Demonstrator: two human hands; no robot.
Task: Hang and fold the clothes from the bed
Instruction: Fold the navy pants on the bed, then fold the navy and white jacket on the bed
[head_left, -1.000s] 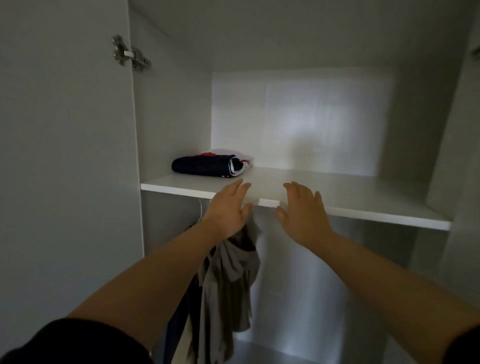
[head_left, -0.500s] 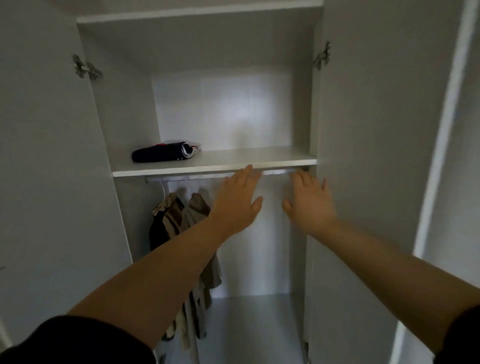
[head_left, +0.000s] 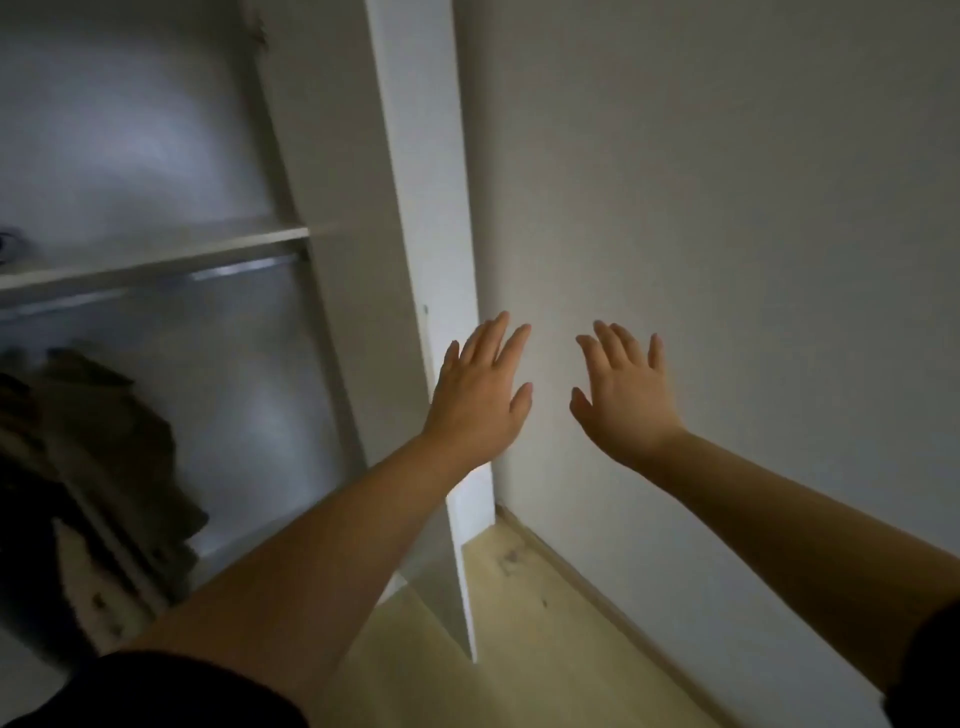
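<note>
Clothes (head_left: 104, 447) hang dark and blurry in the open wardrobe (head_left: 358, 312), low on the left, under the shelf (head_left: 156, 262). The left hand (head_left: 480, 395) and the right hand (head_left: 623, 400) are held up side by side before the white wall (head_left: 727, 208), fingers spread wide, holding nothing

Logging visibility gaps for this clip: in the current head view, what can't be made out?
1. The hanging clothes: motion blur and dim light hide how many garments there are, and the left edge cuts them off.
2. The dark thing on the shelf: mostly cut off by the left edge, so it is unidentifiable.
3. The left hand and right hand: both open with backs to the camera. Whether they touch anything cannot be told.
4. The bed: outside the view.
</note>
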